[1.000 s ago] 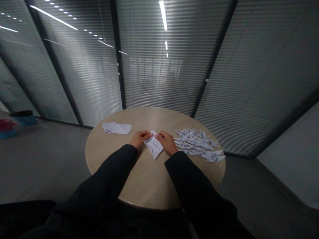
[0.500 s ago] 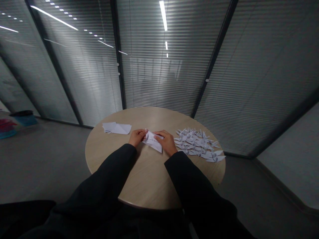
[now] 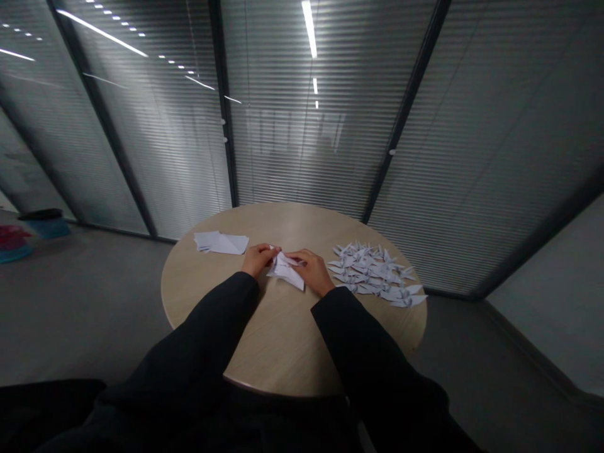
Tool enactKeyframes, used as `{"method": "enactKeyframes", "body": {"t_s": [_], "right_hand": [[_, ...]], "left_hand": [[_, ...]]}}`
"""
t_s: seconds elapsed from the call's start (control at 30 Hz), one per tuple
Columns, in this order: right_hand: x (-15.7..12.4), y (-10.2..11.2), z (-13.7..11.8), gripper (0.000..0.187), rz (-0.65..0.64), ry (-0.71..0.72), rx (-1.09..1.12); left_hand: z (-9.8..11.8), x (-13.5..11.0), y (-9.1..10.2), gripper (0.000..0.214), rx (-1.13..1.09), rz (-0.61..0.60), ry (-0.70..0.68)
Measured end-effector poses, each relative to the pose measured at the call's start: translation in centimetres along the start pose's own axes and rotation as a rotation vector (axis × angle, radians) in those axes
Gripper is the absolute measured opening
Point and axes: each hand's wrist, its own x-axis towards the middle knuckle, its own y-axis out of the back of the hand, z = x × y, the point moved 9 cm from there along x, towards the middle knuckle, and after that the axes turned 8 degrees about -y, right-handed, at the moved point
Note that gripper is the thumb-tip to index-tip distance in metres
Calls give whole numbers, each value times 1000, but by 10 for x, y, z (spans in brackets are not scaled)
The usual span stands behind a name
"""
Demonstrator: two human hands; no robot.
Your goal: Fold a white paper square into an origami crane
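Note:
Between my two hands, over the middle of the round table, is a partly folded sheet of white paper (image 3: 289,274). My left hand (image 3: 259,259) pinches its upper left corner between thumb and fingers. From the right, my right hand (image 3: 311,269) grips the paper's upper right part, its fingers bent over the edge. A pointed flap hangs down toward me below the fingers. The fold under my fingertips is too small to make out. Left of my left hand lies a stack of white paper sheets (image 3: 221,243). To the right of my right hand sit rows of folded paper cranes (image 3: 372,270).
The round wooden table (image 3: 283,358) reaches to a glass partition with blinds (image 3: 302,170) behind it. On the floor at far left stand a blue bin (image 3: 47,225) with a dark rim and a red and blue container (image 3: 13,243). A pale wall (image 3: 561,308) is at right.
The paper has been folded narrower between my hands, and its upper edges have drawn together. My right fingers have moved slightly to the left. The stack and the cranes are unchanged.

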Motion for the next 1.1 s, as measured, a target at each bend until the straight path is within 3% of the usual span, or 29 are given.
{"method": "enactKeyframes", "body": {"t_s": [0.13, 0.4, 0.63, 0.83, 0.93, 1.1], "right_hand": [[2, 0, 10, 29, 14, -91, 55], [5, 9, 27, 16, 105, -211, 158], [7, 15, 46, 20, 177, -267, 198], [7, 5, 43, 24, 71, -254, 280], [6, 1, 43, 25, 37, -256, 292], [6, 3, 48, 28, 53, -283, 172]], "left_hand": [[8, 0, 7, 29, -19, 67, -44], [11, -2, 9, 35, -98, 94, -51], [3, -3, 5, 37, -143, 101, 91], [-13, -3, -6, 54, -240, -34, 259], [-17, -8, -13, 42, -261, -103, 318], [-9, -14, -26, 27, -210, -250, 248]]}}
